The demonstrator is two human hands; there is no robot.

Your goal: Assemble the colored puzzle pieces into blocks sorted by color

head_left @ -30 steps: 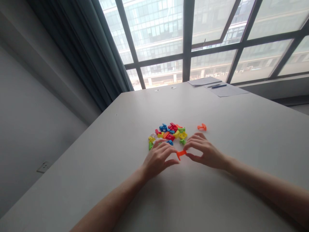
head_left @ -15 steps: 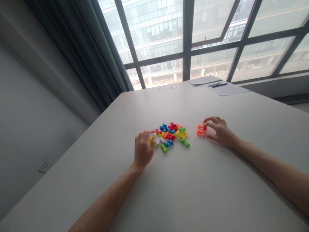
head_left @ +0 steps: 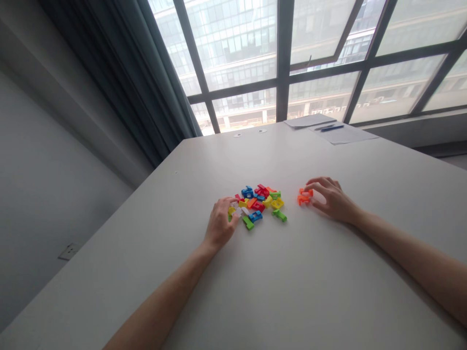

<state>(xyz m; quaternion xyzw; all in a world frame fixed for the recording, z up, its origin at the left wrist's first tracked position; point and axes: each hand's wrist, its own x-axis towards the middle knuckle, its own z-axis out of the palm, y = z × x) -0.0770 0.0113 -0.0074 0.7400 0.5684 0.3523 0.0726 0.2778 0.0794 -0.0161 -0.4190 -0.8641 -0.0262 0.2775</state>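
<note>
Orange pieces (head_left: 303,200), pile (head_left: 258,206) apart, table edges (head_left: 148,181) distant

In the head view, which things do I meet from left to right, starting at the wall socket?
Wall socket, left hand, nearest blue piece, rightmost green piece, two orange pieces, right hand.

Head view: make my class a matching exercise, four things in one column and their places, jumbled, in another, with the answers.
Things
1. left hand
2. right hand
3. dark blue pen
4. curtain

Places
A. on the paper
B. at the left side of the colourful pile
C. left of the window
D. at the two separate orange pieces

Pairs: 1-B, 2-D, 3-A, 4-C
</note>
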